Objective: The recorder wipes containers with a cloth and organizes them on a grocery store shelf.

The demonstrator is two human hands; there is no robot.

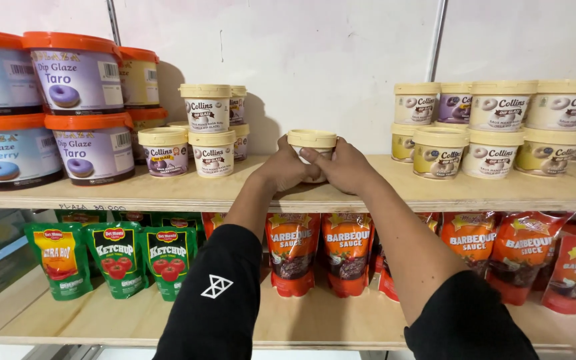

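Wooden shelf (168, 193) against white wall (315, 60)

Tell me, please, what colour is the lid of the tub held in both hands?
Pale cream-yellow lid, clearest in the head view.

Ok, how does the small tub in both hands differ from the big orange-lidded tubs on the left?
The small tub has a cream lid; the big orange-lidded tubs have orange lids. It is much smaller than they are. It stands alone, clasped by the left hand and right hand; they are stacked two high, untouched. All are round, lidded and upright on the same upper shelf.
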